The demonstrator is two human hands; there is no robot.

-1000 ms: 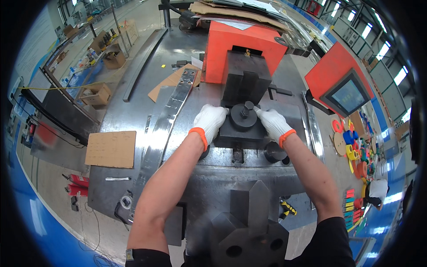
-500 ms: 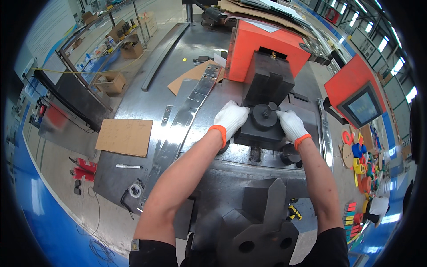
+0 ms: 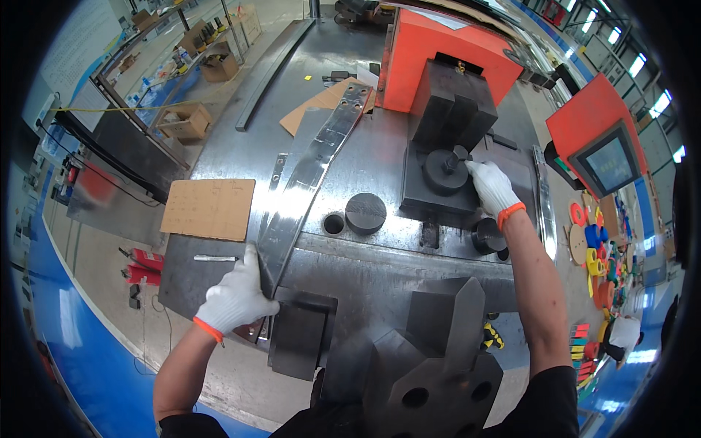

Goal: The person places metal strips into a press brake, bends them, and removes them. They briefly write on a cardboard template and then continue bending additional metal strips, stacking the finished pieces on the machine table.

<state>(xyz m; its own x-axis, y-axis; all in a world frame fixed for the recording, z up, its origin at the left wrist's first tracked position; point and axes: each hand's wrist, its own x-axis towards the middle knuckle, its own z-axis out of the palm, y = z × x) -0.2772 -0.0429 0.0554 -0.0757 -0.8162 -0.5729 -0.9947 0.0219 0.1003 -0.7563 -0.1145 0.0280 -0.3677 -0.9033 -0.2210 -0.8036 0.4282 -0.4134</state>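
Note:
My left hand [image 3: 235,293], in a white knit glove with an orange cuff, is at the near end of a long shiny metal bar [image 3: 303,186]. Its forefinger and thumb are spread apart; whether it touches the bar I cannot tell. My right hand [image 3: 493,186], gloved the same way, is curled at the right side of a dark round disc [image 3: 442,175] with a bolt-like stud [image 3: 453,162] on top. What its fingertips hold is hidden. Beneath the disc lies a dark rectangular block [image 3: 423,198], in front of a tall black block [image 3: 453,102].
A red machine housing [image 3: 423,55] stands behind the black block, and a red-framed screen [image 3: 610,164] at right. Dark cylinders [image 3: 365,213] [image 3: 488,236] flank the block. A cardboard sheet [image 3: 207,210] and a silver pen-like stick [image 3: 215,258] lie left. Angular dark tooling [image 3: 445,343] juts up in front.
My left hand has left the block's left side and moved left and nearer, to the bar's near end, its fingers spreading. My right hand stays by the disc. The view has shifted slightly.

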